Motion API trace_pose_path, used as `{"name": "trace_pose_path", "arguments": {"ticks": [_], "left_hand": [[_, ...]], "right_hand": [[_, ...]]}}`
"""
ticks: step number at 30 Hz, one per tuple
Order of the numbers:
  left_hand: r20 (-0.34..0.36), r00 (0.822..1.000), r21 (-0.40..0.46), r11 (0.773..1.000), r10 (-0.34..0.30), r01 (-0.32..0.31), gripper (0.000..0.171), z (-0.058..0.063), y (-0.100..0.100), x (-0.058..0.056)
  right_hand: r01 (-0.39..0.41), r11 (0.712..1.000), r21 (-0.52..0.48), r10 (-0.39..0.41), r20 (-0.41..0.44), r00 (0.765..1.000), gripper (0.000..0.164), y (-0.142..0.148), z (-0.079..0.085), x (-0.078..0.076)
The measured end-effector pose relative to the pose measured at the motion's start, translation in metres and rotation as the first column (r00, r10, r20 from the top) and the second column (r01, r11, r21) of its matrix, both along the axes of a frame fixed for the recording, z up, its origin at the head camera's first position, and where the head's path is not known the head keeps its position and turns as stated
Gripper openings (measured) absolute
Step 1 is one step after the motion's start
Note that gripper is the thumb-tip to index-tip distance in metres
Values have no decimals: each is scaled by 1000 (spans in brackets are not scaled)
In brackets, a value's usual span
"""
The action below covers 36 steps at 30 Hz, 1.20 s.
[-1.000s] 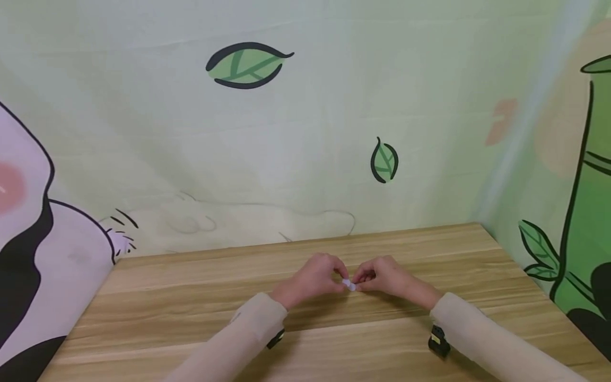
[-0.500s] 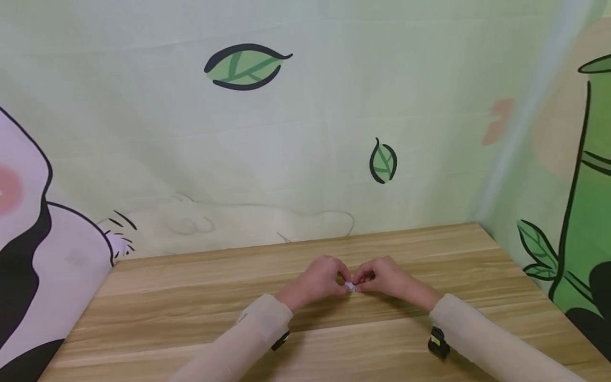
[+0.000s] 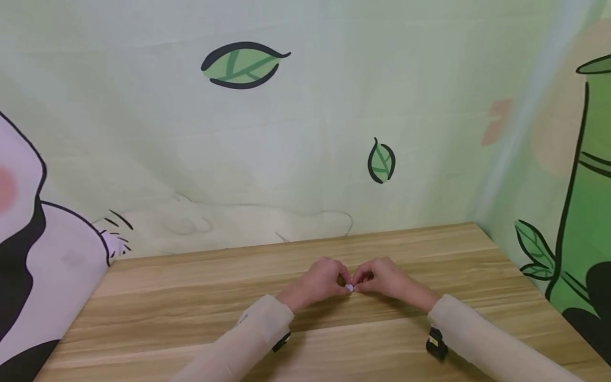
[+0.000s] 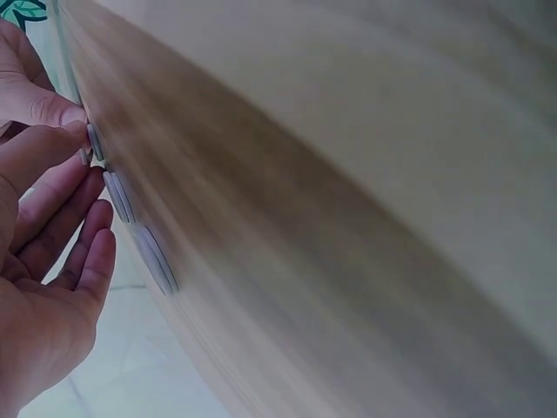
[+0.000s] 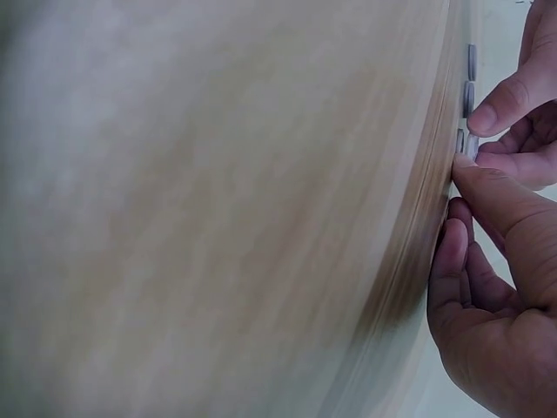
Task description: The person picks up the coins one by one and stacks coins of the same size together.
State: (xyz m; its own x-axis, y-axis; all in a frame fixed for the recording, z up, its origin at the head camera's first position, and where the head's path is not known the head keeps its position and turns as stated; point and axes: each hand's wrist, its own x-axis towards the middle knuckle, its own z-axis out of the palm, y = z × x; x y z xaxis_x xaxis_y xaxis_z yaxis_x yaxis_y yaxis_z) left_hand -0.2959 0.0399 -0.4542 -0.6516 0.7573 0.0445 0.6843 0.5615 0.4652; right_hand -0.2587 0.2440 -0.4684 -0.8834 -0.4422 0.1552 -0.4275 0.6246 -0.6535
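Note:
My left hand point(image 3: 324, 278) and right hand point(image 3: 384, 276) meet fingertip to fingertip over the wooden table. Between them, a small pale disc point(image 3: 349, 288) is pinched by thumb and fingers from both sides. Seen from the right wrist, a thin grey-white disc point(image 5: 473, 145) sits between the two thumbs, with another disc point(image 5: 459, 139) right beside it. The left wrist view shows further flat discs close behind the fingers, one disc point(image 4: 117, 196) near the curled fingers and one disc point(image 4: 157, 259) lower down. These look like thin round pieces, partly stacked; fingers cover part of the held one.
The wooden table point(image 3: 191, 297) runs back to a pale cloth backdrop point(image 3: 305, 132) printed with leaves and a panda-like figure. A dark wrist device point(image 3: 436, 344) hangs under the right sleeve, and another wrist device point(image 3: 281, 342) under the left.
My left hand has shifted slightly right, closer to the right hand. Two pale pieces showed side by side between the fingertips earlier; now a single small pale spot shows. The right hand barely moved.

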Motion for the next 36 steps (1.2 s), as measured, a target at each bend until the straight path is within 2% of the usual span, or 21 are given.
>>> {"name": "trace_pose_path", "arguments": {"ticks": [9, 21, 31, 36], "left_hand": [[-15, 1000, -14, 1000, 10, -11, 6, 0, 0, 2], [17, 1000, -50, 999, 15, -14, 6, 1, 10, 2], [20, 1000, -37, 999, 13, -12, 6, 0, 8, 1], [49, 999, -13, 1000, -3, 3, 9, 2, 5, 1]], "right_hand": [[-6, 1000, -4, 6, 14, 1000, 5, -2, 1, 2], [-1, 1000, 11, 0, 29, 1000, 5, 3, 1, 4], [3, 1000, -2, -3, 59, 998, 5, 2, -1, 2], [-15, 1000, -3, 15, 64, 998, 5, 6, 1, 0]]}}
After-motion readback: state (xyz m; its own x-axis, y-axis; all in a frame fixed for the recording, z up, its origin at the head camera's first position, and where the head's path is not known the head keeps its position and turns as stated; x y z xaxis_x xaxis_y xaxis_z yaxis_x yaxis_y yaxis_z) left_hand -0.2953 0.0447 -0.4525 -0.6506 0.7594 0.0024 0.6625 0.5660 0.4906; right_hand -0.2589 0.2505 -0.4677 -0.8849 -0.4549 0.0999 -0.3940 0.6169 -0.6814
